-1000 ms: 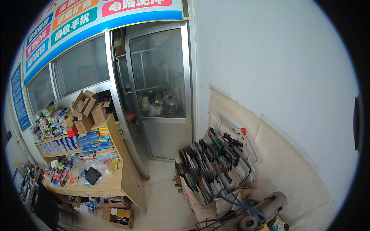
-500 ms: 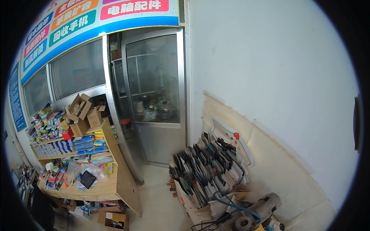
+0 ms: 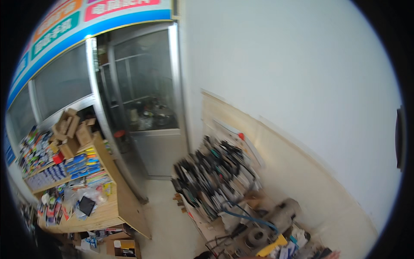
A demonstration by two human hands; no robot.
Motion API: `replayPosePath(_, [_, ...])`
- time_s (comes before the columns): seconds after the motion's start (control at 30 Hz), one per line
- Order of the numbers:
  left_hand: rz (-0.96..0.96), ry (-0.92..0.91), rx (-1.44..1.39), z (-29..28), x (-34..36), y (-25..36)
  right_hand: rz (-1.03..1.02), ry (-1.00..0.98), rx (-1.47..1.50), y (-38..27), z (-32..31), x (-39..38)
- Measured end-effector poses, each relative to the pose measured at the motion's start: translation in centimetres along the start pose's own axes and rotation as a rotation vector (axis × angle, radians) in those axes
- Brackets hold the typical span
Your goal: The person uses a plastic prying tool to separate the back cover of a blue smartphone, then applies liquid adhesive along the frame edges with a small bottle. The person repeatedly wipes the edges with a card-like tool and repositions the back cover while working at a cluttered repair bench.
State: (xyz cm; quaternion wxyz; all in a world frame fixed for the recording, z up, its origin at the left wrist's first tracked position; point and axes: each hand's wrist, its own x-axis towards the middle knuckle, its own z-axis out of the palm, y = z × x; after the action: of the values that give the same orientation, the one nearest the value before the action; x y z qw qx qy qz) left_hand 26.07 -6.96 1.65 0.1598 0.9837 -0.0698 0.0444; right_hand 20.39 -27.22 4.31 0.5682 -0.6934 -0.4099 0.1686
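At the lower edge, right of centre, a small blurred skin-coloured part of what looks like my right hand (image 3: 334,255) comes into view. Its fingers are too cut off to show whether they hold anything. Right beside it lie a dark object (image 3: 324,252) and a heap of small mixed items. My left hand is not in view. Farther left in that heap are a yellow piece (image 3: 272,247) and a dusty grey machine with a round part (image 3: 257,236). A blue hose (image 3: 254,221) curves over the machine.
A crate-like stack of dark, flat panels (image 3: 211,177) stands against the wall. On the left a wooden shelf desk (image 3: 125,207) carries cardboard boxes (image 3: 67,125), small packages and a dark tablet-like device (image 3: 87,206). A metal-framed glass door (image 3: 151,95) stands behind; an open carton (image 3: 124,249) is under the desk.
The view has swung right and slightly down, so the door, desk and panels sit farther left. More of the machine and heap shows, and the skin-coloured part has appeared at the lower edge.
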Motion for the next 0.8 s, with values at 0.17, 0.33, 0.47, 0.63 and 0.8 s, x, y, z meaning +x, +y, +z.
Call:
replayPosePath(0.17, [-0.091,0.112,-0.152,-0.1,-1.1,0.4,-0.071,0.078,0.085,1.6,0.5,-0.8])
replayPosePath(0.33, [-0.015,0.291,0.001,0.3,-1.3,0.2,0.126,0.327,0.257,2.7,0.2,-1.6])
replayPosePath(0.47, [0.016,0.264,0.0,-0.1,-1.2,0.0,0.144,0.365,0.505,2.4,0.4,-2.0])
replayPosePath(0.63, [0.049,0.316,0.027,-0.1,-1.0,-0.2,0.122,0.396,0.647,2.3,1.1,-1.8])
replayPosePath(0.8, [0.053,0.353,-0.065,0.2,-0.7,-0.8,0.173,0.376,0.824,2.7,1.4,-2.2])
